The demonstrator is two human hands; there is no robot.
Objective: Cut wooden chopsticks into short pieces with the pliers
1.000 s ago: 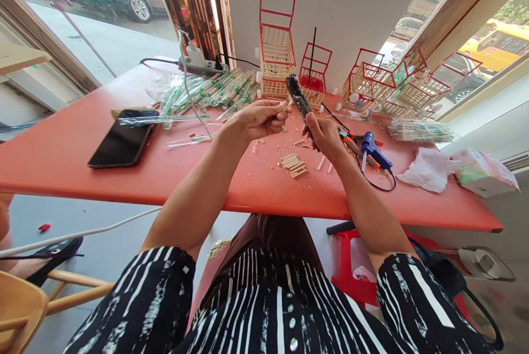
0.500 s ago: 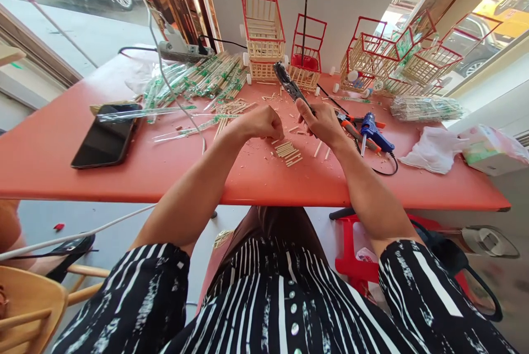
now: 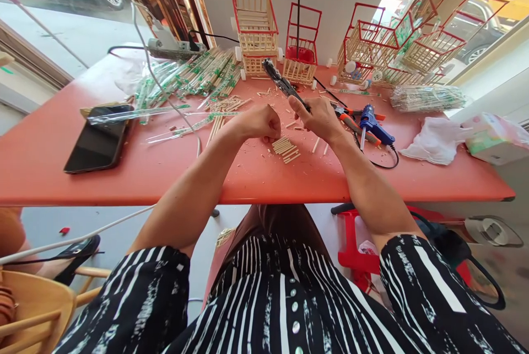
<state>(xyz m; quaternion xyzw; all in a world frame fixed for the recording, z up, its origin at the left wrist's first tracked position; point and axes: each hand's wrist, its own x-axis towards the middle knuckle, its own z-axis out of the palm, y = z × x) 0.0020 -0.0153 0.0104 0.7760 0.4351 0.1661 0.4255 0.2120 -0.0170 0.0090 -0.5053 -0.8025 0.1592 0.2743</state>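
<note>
My right hand grips a black cutting tool, its jaws pointing up and away over the red table. My left hand is down on the table with fingers curled, its fingertips at the near end of a row of short cut wooden sticks. Whether it pinches a stick is hidden by the fingers. Wood chips and a few loose stick pieces lie around both hands.
A black phone lies at the left. Wrapped chopsticks are piled behind it, with a power strip beyond. Red-and-wood stick carts line the far edge. A blue glue gun, pliers, white cloth and tissue pack sit right.
My left hand dropped from beside the cutter's jaws down to the row of cut sticks on the table. My right hand lowered slightly, still holding the cutter.
</note>
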